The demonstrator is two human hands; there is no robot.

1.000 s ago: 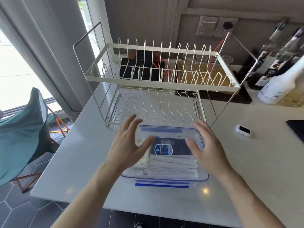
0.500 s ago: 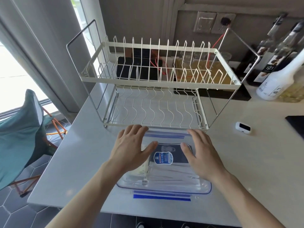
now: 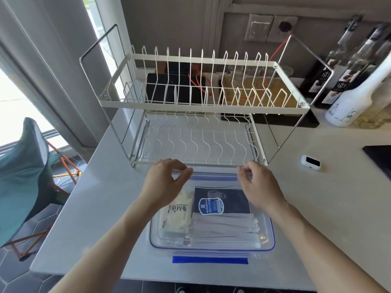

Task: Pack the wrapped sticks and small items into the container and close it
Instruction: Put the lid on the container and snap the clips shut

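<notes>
Bright daylight from window (image 3: 12,106) at left of frame, blown out white. Countertop (image 3: 317,197) evenly lit, shadows soft and faint. Small glare spots on clear container lid (image 3: 262,237). Strong wide-angle bending at edges; bottles (image 3: 347,81) at upper right stretched, slightly blurred. Centre fairly sharp.

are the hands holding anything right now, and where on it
Both hands, left hand and right hand, have their fingertips at the far blue latch of the lidded container. They look to be pinching it, but a firm hold cannot be confirmed.
</notes>
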